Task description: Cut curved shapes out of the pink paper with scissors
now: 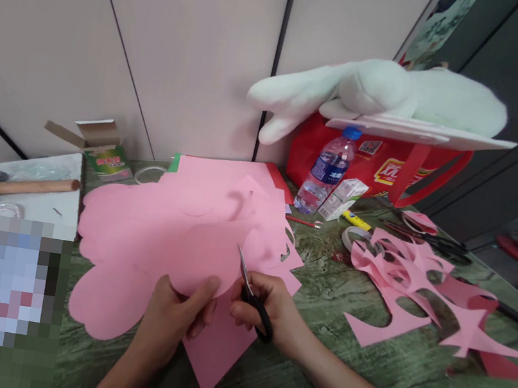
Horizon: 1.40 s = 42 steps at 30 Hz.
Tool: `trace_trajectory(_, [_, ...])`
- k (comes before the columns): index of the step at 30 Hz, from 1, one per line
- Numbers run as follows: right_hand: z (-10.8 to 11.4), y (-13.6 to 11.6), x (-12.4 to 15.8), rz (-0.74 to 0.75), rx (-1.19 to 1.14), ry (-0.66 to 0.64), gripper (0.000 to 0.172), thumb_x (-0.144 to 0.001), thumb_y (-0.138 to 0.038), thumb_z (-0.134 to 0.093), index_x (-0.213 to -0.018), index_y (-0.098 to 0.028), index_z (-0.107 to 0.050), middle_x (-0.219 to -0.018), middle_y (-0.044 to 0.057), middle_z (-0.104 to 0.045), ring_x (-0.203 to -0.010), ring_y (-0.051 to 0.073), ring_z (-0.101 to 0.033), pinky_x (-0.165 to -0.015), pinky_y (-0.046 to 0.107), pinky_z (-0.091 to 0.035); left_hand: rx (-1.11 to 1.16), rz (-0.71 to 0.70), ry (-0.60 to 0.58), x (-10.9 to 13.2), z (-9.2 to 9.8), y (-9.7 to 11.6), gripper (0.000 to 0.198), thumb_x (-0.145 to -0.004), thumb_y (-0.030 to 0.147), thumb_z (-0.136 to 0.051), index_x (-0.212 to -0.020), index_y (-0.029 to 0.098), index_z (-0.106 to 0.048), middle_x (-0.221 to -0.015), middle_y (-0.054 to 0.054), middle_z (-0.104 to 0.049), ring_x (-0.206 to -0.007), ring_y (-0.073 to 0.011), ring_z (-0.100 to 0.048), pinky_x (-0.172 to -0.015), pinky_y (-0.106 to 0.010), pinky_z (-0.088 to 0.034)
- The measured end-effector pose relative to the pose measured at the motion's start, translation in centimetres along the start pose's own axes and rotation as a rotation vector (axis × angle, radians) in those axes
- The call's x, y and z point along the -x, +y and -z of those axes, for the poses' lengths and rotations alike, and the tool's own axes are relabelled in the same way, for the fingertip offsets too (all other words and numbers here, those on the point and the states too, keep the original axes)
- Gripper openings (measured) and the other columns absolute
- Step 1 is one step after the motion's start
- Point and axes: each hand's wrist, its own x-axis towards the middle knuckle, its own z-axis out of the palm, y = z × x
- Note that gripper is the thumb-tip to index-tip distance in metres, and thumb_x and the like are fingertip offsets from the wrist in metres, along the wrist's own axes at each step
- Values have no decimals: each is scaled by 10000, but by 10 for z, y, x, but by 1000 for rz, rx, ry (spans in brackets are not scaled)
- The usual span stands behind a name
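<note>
Pink paper point(210, 258) is pinched between the thumb and fingers of my left hand point(180, 315). My right hand point(266, 305) grips black-handled scissors point(249, 286), fingers wrapped round the handles. The scissor blades point up and away at the right edge of the held paper; I cannot tell whether they are spread. Below my hands hangs a pointed corner of pink paper point(214, 362). Beneath and behind lie more pink sheets point(223, 172) and scalloped, rounded pink pieces point(106, 301), overlapping so that their borders are hard to separate.
Curved pink offcuts point(401, 286) lie at right beside a tape roll point(354, 239) and glue stick point(356, 220). Behind stand a water bottle point(325, 171), a small carton point(343, 199) and a red bag point(305, 146) under a white plush toy point(376, 88). A hammer point(31, 186) rests on a white block at left.
</note>
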Motion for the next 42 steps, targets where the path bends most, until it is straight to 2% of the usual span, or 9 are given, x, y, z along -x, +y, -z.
trace_trajectory(19, [1, 3, 0, 25, 32, -27, 453, -610, -541, -754, -668, -158, -520, -490, -48, -515, -388, 62, -435, -388, 198, -377, 98, -31, -6, -3, 0, -3, 489, -784, 473, -548, -400, 177, -478, -356, 49, -403, -302, -51, -331, -353, -216, -210])
trace_trajectory(24, [-5, 7, 1, -5, -17, -30, 424, -580, -482, -795, -654, -157, -533, -494, -42, -524, -398, 67, -438, -398, 204, -375, -20, -45, 65, 0, -1, -1, 510, -771, 501, -557, -376, 197, -450, -327, 47, -385, -302, -67, -339, -357, -229, -241])
trace_trajectory(28, [-6, 8, 0, 22, -58, 0, 434, -550, -467, -815, -707, -162, -549, -521, -56, -511, -444, 73, -436, -431, 203, -362, -95, 2, 121, 4, -4, 3, 490, -738, 463, -589, -359, 212, -407, -319, 53, -353, -324, -70, -322, -363, -233, -237])
trace_trajectory(33, [-5, 2, -2, 106, -62, -2, 478, -507, -468, -839, -661, -172, -496, -537, -79, -433, -489, 62, -353, -459, 194, -310, -103, 37, 111, 6, -7, 6, 469, -711, 445, -595, -349, 210, -410, -320, 50, -350, -320, -66, -313, -353, -230, -218])
trace_trajectory(37, [-5, 0, -2, 114, -70, -4, 482, -513, -471, -838, -664, -171, -492, -550, -77, -419, -498, 65, -328, -466, 199, -299, -95, 48, 88, 6, -7, 6, 473, -714, 457, -589, -354, 204, -413, -319, 52, -342, -317, -64, -315, -351, -224, -210])
trace_trajectory(42, [-5, 1, -2, 102, -36, -16, 494, -532, -519, -811, -663, -182, -475, -548, -78, -393, -493, 69, -321, -463, 207, -282, -146, 23, 123, 7, -8, 9, 478, -714, 451, -584, -344, 215, -394, -319, 49, -341, -328, -72, -307, -358, -237, -234])
